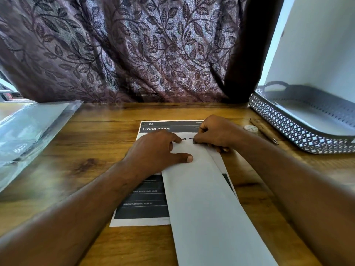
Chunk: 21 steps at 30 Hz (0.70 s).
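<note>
A printed form headed "2A LIVING ROOM" lies on the wooden table. A long plain white sheet lies over its right half, running toward me. My left hand presses flat on the far end of the white sheet, thumb stretched out along it. My right hand is curled at the sheet's far right corner and pinches a small dark object against the paper; I cannot tell what the object is.
A patterned grey tray holding white paper sits at the right. A pencil and a small white round object lie beside it. Clear plastic sleeves lie at the left. A leaf-patterned curtain hangs behind the table.
</note>
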Each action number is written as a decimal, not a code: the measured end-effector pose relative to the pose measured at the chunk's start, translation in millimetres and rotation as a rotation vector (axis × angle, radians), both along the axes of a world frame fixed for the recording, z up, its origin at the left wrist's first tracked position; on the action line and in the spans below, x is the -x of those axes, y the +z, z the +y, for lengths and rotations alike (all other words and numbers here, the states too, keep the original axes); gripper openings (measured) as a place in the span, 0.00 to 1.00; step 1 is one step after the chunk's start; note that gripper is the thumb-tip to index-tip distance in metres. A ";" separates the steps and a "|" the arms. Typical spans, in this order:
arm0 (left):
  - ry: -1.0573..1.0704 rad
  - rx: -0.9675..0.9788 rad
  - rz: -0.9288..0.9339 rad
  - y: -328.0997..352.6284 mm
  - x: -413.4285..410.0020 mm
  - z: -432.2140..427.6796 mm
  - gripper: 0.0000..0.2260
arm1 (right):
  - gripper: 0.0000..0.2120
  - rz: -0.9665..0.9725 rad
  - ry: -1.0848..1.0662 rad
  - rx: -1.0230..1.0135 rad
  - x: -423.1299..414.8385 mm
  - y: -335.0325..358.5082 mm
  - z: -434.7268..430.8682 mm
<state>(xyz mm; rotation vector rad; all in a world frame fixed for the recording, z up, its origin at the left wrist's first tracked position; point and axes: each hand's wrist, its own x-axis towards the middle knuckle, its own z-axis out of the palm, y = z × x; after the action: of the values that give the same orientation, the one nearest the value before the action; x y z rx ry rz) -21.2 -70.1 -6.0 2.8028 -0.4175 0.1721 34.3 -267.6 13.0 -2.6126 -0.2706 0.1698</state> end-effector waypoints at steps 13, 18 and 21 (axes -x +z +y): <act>-0.011 -0.004 0.012 3.1 1.4 -1.1 0.33 | 0.25 -0.016 -0.107 0.113 -1.3 5.5 -10.7; -0.032 0.016 0.025 4.4 1.7 -1.3 0.32 | 0.22 -0.036 -0.098 -0.029 -2.4 -0.9 -17.9; -0.033 0.012 0.028 4.5 2.2 -1.9 0.32 | 0.21 -0.016 -0.164 -0.235 -3.0 -3.5 -24.9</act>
<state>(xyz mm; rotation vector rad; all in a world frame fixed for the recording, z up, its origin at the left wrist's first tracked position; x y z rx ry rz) -23.4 -71.9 -1.5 2.7809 -0.4548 0.1281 37.3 -292.5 9.5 -2.3896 -0.0750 0.0557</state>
